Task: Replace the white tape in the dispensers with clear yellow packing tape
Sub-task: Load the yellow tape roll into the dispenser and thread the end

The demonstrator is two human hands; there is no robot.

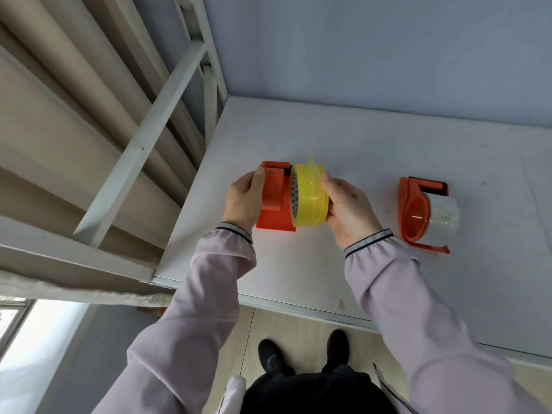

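Left hand (243, 201) grip clamps the orange dispenser (273, 204); right hand (348, 209) grip pinches the yellow tape roll (310, 198) above the tabletop (358, 144).

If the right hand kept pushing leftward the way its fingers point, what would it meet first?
Its grip is already on the clear yellow packing tape roll; straight on, the right hand would press that roll into the orange plastic tape dispenser which the left hand holds. Depth is unclear.
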